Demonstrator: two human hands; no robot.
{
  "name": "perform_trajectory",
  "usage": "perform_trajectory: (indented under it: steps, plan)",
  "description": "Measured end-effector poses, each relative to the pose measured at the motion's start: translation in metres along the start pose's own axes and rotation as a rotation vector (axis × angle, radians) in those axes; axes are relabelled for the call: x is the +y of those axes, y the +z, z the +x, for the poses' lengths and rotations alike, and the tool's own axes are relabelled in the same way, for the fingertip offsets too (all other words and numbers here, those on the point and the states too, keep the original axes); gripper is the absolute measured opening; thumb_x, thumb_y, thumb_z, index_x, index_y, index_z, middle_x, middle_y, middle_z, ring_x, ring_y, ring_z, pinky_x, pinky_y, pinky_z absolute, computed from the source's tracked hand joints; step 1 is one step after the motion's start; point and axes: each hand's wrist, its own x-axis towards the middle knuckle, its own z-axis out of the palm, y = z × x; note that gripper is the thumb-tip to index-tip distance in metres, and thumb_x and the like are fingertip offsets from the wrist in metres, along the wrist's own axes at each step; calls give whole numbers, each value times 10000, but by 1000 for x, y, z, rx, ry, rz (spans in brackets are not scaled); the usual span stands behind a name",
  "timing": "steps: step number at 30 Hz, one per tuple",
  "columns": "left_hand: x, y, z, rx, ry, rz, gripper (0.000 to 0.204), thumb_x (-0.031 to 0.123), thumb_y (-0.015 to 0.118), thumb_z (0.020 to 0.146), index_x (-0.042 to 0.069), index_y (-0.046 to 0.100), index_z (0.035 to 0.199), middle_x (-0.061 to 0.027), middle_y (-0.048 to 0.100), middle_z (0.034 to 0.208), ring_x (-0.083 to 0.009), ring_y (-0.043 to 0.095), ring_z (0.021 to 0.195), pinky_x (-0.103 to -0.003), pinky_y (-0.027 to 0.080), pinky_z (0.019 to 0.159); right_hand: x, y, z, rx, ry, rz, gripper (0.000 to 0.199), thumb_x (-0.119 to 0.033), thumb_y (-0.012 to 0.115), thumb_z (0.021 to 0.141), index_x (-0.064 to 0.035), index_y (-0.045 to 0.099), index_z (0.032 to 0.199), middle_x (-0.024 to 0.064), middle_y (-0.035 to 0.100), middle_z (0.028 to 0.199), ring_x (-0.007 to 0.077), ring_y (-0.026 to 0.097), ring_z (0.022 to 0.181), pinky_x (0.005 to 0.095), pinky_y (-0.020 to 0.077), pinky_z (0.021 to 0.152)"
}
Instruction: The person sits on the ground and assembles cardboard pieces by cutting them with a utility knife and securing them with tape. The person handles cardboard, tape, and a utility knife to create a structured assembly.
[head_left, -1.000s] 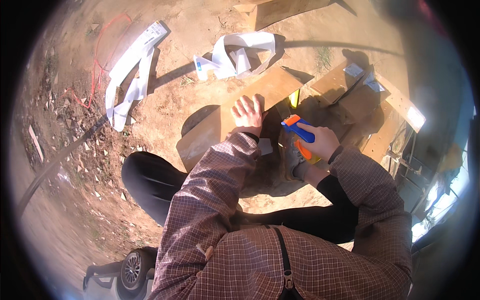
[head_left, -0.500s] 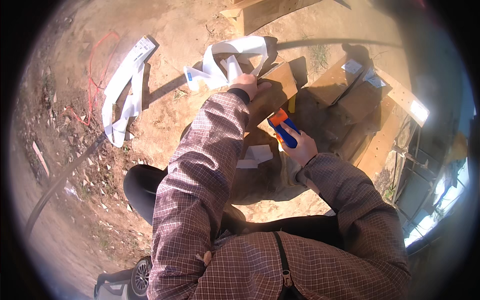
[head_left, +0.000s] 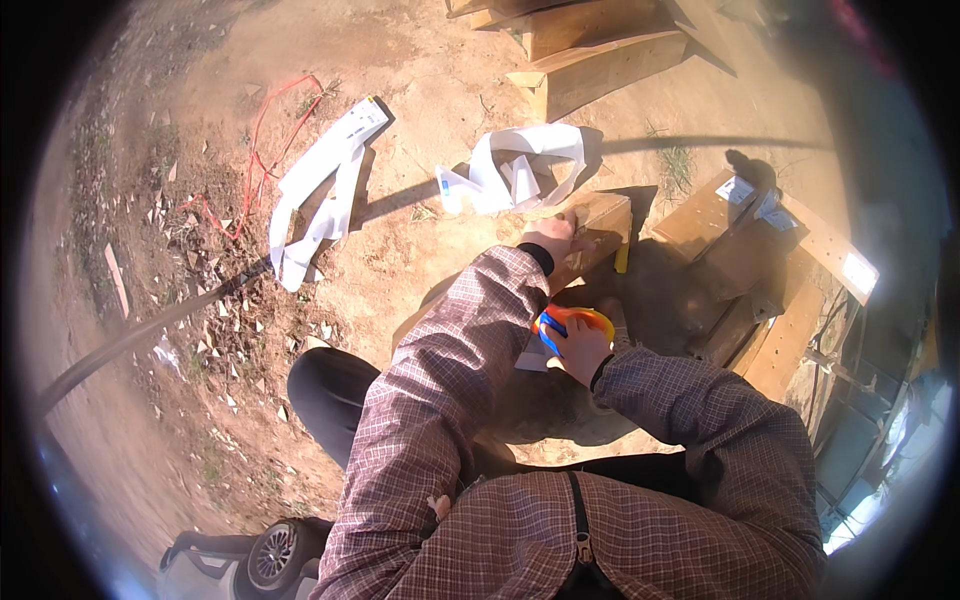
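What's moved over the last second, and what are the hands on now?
The left hand reached forward along the wooden board and now rests at its far end. The right hand kept hold of the orange and blue tool, drawing it slightly nearer. The white strips lie unchanged.

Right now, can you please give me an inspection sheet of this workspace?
Surface: bare sandy ground, sunlit.
Job's things: wooden board under left hand; orange and blue tool in right hand.
Clutter: white paper strips, crumpled white strip, stacked timber, wood chips.
Hands: left hand rests on the board; right hand grips the tool.
Cables: red cord; dark hose.
Surroundings: wooden frame at right.
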Motion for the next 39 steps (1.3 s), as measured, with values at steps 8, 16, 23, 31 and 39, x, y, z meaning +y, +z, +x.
perform_trajectory:
  steps: [8,16,23,31,39]
  plan:
    - [-107,-128,-40,1067,-265,88,136,81,686,840,108,677,974,-106,645,1076,-351,594,1009,-468,492,908,18,22,8,-598,-420,85,401,-358,660,922,-197,675,1289,131,647,1061,345,684,973,445,567,777]
    - [-294,-245,-97,475,-742,615,503,295,712,824,166,630,1303,-134,712,1161,-344,646,1141,-623,215,1197,122,-175,10,87,-311,94,302,-250,670,920,-169,739,1203,90,708,1016,302,691,894,416,564,817]
    - [-86,-155,-82,965,-341,67,295,31,736,767,42,505,951,-154,646,817,-365,672,805,-414,512,712,130,-193,95,-95,-133,1235,485,-444,645,1001,-145,614,1382,96,735,1113,184,721,939,346,574,841]
    - [66,-44,-125,836,-262,-279,742,19,806,786,47,354,1374,-176,506,1300,-266,541,1160,-393,457,995,49,-202,155,-276,-174,1927,855,-246,783,913,-249,279,1603,38,606,1321,138,615,1141,312,557,902]
    - [67,-69,-125,773,-342,-967,254,87,798,885,3,706,1106,-61,731,1004,-155,671,942,-321,530,866,64,-191,155,-23,-358,1767,645,-189,771,921,-131,481,1495,134,684,1228,209,681,1090,352,563,905]
